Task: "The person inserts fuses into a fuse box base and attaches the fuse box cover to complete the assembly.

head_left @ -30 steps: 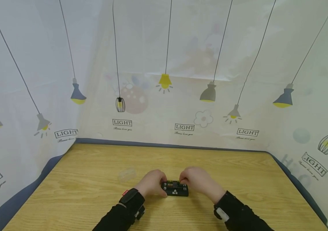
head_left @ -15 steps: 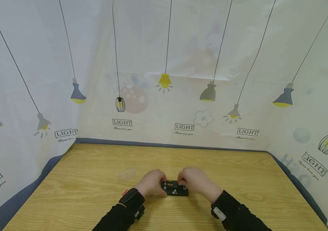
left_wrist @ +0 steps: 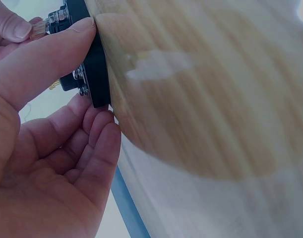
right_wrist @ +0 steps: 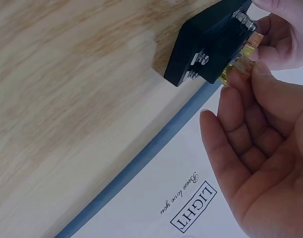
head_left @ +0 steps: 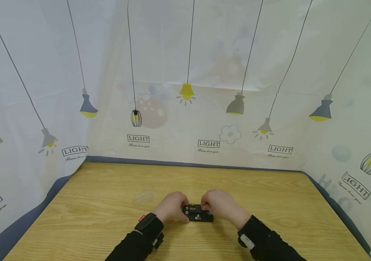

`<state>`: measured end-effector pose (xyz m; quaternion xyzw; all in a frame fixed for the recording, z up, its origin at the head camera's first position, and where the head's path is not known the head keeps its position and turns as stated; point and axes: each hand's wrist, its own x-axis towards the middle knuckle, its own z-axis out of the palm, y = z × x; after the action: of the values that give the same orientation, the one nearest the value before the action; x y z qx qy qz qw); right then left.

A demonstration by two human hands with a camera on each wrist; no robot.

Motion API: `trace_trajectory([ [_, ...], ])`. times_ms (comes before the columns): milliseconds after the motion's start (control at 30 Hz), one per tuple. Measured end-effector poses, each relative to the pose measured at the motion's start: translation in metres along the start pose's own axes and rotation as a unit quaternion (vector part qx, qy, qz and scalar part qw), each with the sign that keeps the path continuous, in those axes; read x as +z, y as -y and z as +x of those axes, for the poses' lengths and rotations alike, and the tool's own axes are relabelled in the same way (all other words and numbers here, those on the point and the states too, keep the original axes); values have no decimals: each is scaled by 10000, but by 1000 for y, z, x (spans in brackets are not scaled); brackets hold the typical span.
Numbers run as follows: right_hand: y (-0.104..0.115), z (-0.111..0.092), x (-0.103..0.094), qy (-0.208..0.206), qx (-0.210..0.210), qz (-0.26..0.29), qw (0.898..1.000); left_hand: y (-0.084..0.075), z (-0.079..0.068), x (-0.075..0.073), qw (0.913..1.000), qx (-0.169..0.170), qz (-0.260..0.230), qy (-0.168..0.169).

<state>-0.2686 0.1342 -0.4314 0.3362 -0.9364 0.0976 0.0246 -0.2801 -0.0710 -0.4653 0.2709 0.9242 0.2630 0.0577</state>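
Observation:
A black fuse block (head_left: pixel 200 216) with metal screw terminals sits on the wooden table between the hands. My left hand (head_left: pixel 170 207) grips its left end, thumb on the near side and fingers at the far side. My right hand (head_left: pixel 222 206) pinches a clear plastic blade fuse (right_wrist: pixel 244 65) between thumb and index finger, at the top of the block; the other fingers are loosely curled. Beside it on the block are a yellow fuse (right_wrist: pixel 247 50) and an orange fuse (right_wrist: pixel 257 38). In the left wrist view the clear fuse (left_wrist: pixel 39 29) stands against the block's upper side.
A flat, see-through patch (head_left: pixel 143 197) lies on the table (head_left: pixel 107 224) left of the hands. White wall sheets (head_left: pixel 172 43) printed with lamps surround the table on three sides, with a blue-grey border (head_left: pixel 185 164) along its edge.
My right hand has shifted slightly left along the top of the block, then held nearly still. The left hand and the fuse block have stayed in place.

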Motion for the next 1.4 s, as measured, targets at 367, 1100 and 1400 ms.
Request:
trace_trajectory([
  [367, -2, 3, 4, 94, -25, -66, 9999, -1, 0, 0, 10000, -18, -11, 45],
  [1100, 3, -2, 7, -244, -8, -308, 9992, -3, -1, -1, 10000, 15, 54, 40],
  [1400, 3, -1, 10, -323, 23, -375, 9988, -3, -2, -2, 10000, 50, 74, -8],
])
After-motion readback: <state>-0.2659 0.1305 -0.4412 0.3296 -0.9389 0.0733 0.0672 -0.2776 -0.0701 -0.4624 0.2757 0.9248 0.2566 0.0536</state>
